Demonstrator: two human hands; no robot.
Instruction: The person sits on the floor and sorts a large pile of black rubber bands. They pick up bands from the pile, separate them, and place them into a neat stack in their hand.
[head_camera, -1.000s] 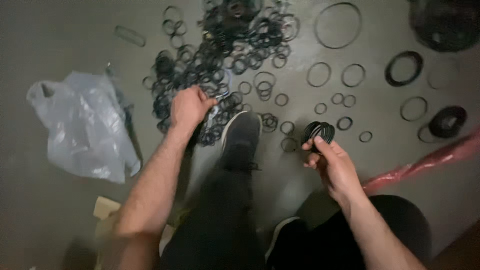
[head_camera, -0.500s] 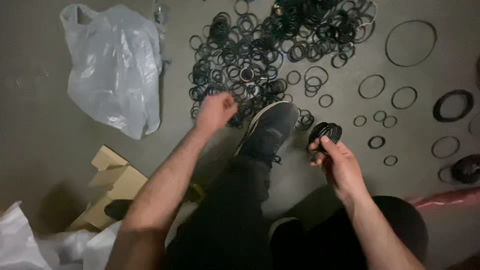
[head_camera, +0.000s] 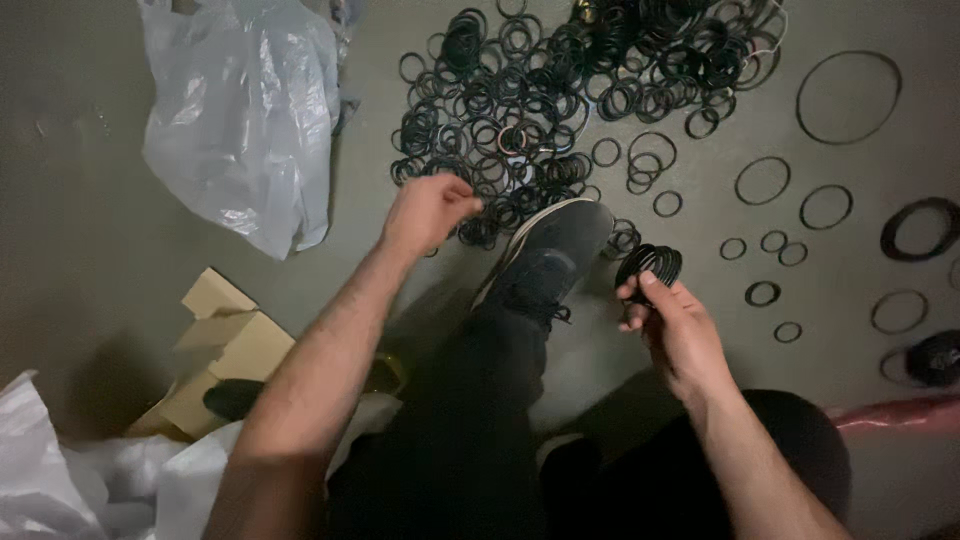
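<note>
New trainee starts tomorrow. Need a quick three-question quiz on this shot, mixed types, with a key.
1. True or false: the right hand holds a small stack of black rings.
2. Multiple choice: the left hand is closest to A) the plastic bag, B) the pile of black rings, C) the cardboard box.
3. Fill in: the foot stretched out between the two hands wears a dark ____.

Key
1. True; thumb and fingers close around the stack.
2. B; the closed hand sits at the pile's near edge.
3. Shoe; its toe points towards the pile.
</note>
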